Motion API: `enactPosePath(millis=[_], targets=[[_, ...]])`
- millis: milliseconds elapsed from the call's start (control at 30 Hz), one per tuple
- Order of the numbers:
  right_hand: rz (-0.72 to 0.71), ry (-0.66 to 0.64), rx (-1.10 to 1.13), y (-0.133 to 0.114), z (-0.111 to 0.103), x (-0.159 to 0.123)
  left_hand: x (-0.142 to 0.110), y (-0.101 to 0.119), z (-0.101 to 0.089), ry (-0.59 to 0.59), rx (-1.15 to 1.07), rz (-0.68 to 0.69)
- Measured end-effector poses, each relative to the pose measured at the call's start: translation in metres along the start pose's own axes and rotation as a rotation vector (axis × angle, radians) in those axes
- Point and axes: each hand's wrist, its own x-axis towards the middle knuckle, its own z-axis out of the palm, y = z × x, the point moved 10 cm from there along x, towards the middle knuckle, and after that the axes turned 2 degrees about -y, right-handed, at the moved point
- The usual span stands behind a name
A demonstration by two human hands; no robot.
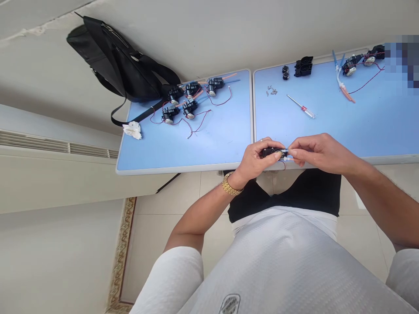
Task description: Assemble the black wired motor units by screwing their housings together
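A light black wired housing (271, 152), best held by its stiff body, not its thin leads, is pinched by the left hand (253, 161) and right hand (322, 152) fingers above the blue surface (222, 148).

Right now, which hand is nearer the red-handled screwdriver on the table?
The right hand is nearer, just below the screwdriver toward the table's near edge. The left hand lies farther off, below and to the screwdriver's left. Both hold a black wired part.
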Motion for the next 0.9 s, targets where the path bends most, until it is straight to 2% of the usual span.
enactPosePath(millis=[333, 600, 900], targets=[[-0.067, 0.025, 0.068, 0.002, 0.003, -0.003, -0.003, 0.005, 0.004, -0.002, 0.007, 0.051], [-0.130, 0.118, 0.027, -0.001, -0.002, -0.010, -0.004, 0.004, 0.006, -0.018, -0.056, 0.033], [-0.147, 0.099, 0.063, -0.003, 0.000, -0.010, -0.007, 0.009, 0.005, -0.016, -0.058, 0.069]])
